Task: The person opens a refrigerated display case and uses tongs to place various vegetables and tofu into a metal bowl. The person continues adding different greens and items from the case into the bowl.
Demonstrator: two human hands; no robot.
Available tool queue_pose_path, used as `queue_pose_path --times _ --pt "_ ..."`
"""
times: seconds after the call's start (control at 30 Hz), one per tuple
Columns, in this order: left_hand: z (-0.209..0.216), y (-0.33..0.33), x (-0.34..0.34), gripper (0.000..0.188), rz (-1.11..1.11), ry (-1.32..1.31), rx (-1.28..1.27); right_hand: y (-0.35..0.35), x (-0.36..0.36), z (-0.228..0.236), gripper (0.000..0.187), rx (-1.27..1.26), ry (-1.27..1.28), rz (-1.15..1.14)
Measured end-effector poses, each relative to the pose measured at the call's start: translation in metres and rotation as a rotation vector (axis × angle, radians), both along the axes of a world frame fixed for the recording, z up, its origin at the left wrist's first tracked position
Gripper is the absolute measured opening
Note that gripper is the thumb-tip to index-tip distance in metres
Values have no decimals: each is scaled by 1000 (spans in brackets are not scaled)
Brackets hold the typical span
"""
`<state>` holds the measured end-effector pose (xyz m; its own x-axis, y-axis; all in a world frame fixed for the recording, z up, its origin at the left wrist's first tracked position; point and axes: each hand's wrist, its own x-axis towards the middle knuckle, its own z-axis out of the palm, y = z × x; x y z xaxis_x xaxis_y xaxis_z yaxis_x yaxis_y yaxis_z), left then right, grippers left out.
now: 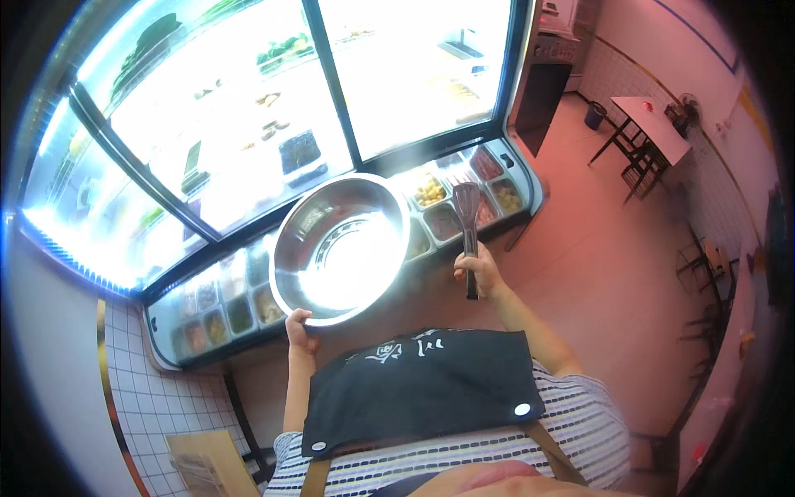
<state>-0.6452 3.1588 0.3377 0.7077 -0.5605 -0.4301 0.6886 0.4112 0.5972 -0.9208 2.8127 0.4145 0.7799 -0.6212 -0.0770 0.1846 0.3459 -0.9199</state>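
Left hand (301, 330) grips steel bowl (341, 248) by near rim. Right hand (480, 270) has fingers wrapped round tongs (467, 217), head pointing away. Bright food counter (535, 195) ahead.

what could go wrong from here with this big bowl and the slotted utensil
The left hand grips the wide steel bowl at one spot on the near rim, so the bowl might tip or twist.

In this view the bowl overlaps the food trays, so if it is close above them, it could knock one.

The slotted utensil in the right hand points toward the trays and might brush the food.
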Motion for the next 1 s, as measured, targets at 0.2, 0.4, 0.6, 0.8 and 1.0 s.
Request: queue_pose_path --times 0.2,0.4,0.6,0.8,1.0 --pt "13 -73 13 21 -132 41 49 -88 54 79 49 -133 -176 -205" --pt "58 -129 22 39 -288 -40 -250 -254 121 169 50 -465 -311 -605" --pt "129 -201 23 52 -288 -107 -317 -475 161 264 46 -879 -147 -878" --pt "186 -280 -27 44 -140 -178 -271 -578 211 299 61 -1001 -203 -890" --pt "207 -306 -57 39 67 -255 -214 -581 211 301 61 -1217 -364 -1042"
